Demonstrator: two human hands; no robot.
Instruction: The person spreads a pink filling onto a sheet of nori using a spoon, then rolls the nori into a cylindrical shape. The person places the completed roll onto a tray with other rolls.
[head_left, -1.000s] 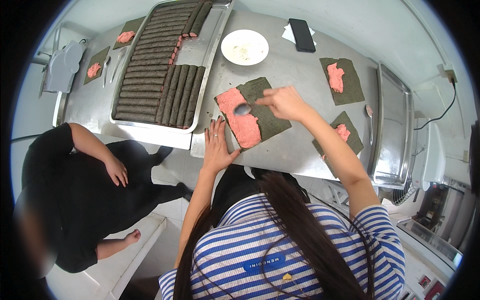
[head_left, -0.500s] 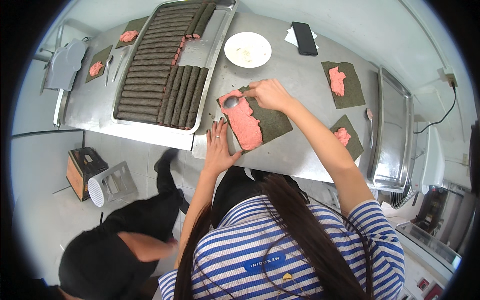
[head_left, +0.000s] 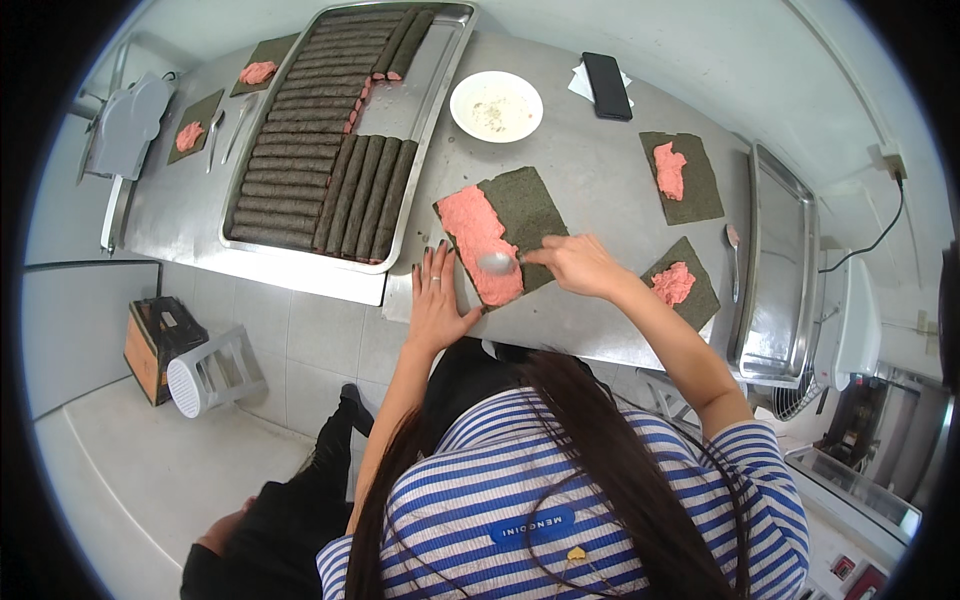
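Several fingers of the right hand (head_left: 582, 266) grasp a spoon (head_left: 497, 263), its head blurred and handle mostly hidden, over pink paste (head_left: 470, 222) on a central seaweed sheet (head_left: 525, 205); the left hand (head_left: 436, 306), unclenched, lies flat at that sheet's eight-o'clock edge. A white bowl (head_left: 515, 92) sits at twelve o'clock, a tray (head_left: 415, 85) of dark rolls (head_left: 290, 166) at ten, and a co-worker (head_left: 270, 530), mostly cut off, at seven.

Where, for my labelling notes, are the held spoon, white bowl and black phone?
Held spoon (head_left: 495, 263), head view: its scoop.
White bowl (head_left: 527, 106), head view: its inner wall.
Black phone (head_left: 607, 86), head view: its upper face.
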